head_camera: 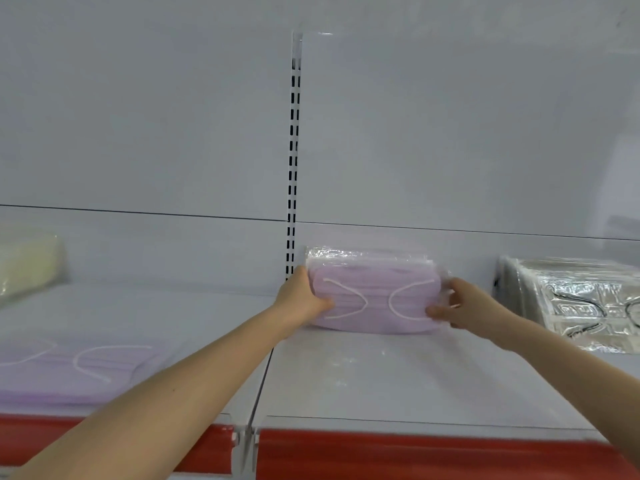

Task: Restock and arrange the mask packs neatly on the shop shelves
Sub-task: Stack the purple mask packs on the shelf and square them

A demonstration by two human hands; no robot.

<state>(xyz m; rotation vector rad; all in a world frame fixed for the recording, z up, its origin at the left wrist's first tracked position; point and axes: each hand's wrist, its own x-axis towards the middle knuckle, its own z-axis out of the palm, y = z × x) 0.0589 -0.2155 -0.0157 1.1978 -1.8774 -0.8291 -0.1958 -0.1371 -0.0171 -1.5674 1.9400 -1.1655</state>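
A stack of purple mask packs (377, 299) in clear plastic stands near the back of the white shelf (398, 379), tilted toward the back panel. My left hand (301, 297) grips its left end, thumb on the front face. At the right end, my right hand (460, 306) holds the stack with its thumb on the front. More purple mask packs (72, 368) lie flat on the left shelf section. A pale yellow pack (27, 261) stands at the far left. Packs with dark ear loops in shiny wrapping (581, 299) lean at the right.
A slotted upright (293, 161) divides the white back panel between the two shelf sections. A red price strip (415, 452) runs along the shelf's front edge. Bare shelf surface lies in front of the held stack.
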